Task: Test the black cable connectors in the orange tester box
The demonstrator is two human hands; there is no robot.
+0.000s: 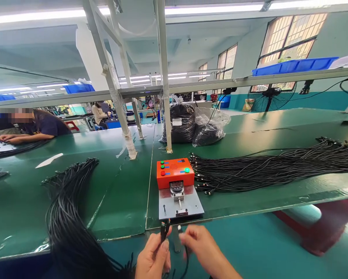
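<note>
Between the fingers of my left hand are black cable connectors, their metal tips pointing up. Beside it, my right hand pinches a black cable just below its pale-tipped plug. Both hands are in front of the table edge, just below a metal plate. On that plate sits a small gauge with a lit display and a short metal pin. Behind it stands an orange box with green and red buttons and a glowing green light.
Bundled black cables spread across the green table at right; another bundle hangs over the edge at left. Plastic bags stand behind the box, near white posts. A co-worker leans on the table at far left.
</note>
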